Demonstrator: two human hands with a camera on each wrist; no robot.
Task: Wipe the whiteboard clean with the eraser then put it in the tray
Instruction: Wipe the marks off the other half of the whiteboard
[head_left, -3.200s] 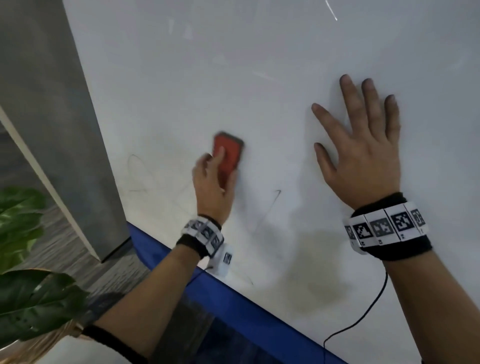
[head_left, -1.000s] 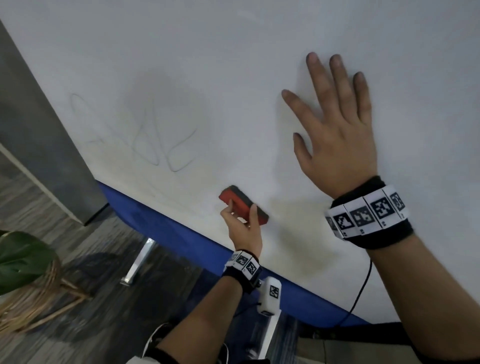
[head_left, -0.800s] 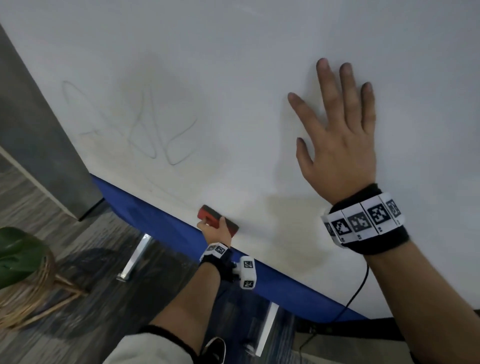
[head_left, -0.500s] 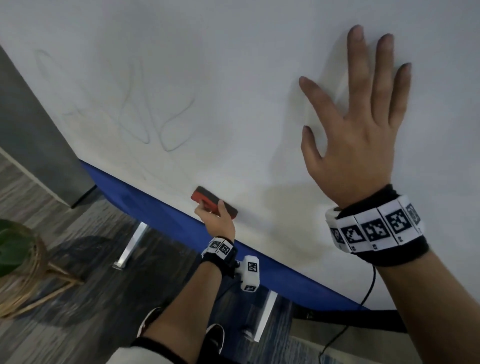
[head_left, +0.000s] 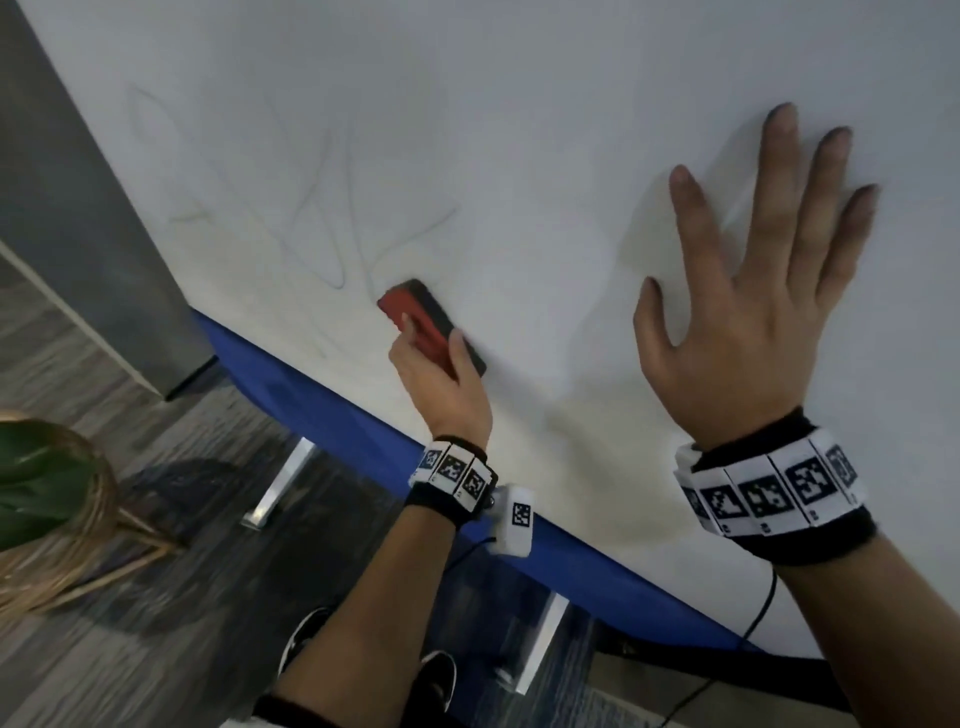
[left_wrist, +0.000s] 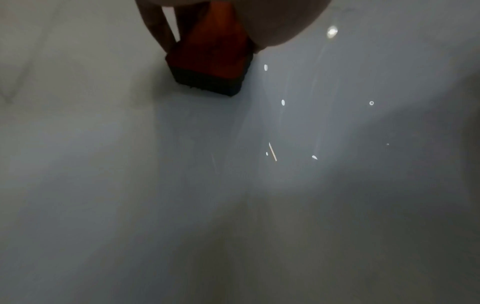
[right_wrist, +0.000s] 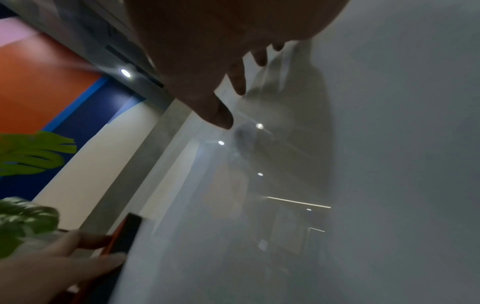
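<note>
The whiteboard (head_left: 519, 130) fills most of the head view, with faint grey scribbles (head_left: 322, 218) left of centre. My left hand (head_left: 441, 379) grips a red eraser (head_left: 423, 317) with a black felt pad, pressed against the board just right of the scribbles and above the blue lower edge. The left wrist view shows the eraser (left_wrist: 210, 59) flat on the board (left_wrist: 233, 185), fingers on both sides. My right hand (head_left: 753, 291) lies flat on the board with fingers spread. From the right wrist, the eraser (right_wrist: 124, 234) appears low left. No tray is visible.
A blue band (head_left: 363, 441) runs under the board's lower edge, with metal legs (head_left: 278, 488) below it. A grey pillar (head_left: 78, 218) stands to the left. A potted plant in a wicker basket (head_left: 57, 509) sits on the floor at lower left. My shoes (head_left: 436, 680) are below.
My left hand slid the eraser from the board's lower edge up and left toward the scribbles. The right hand stayed flat on the board.
</note>
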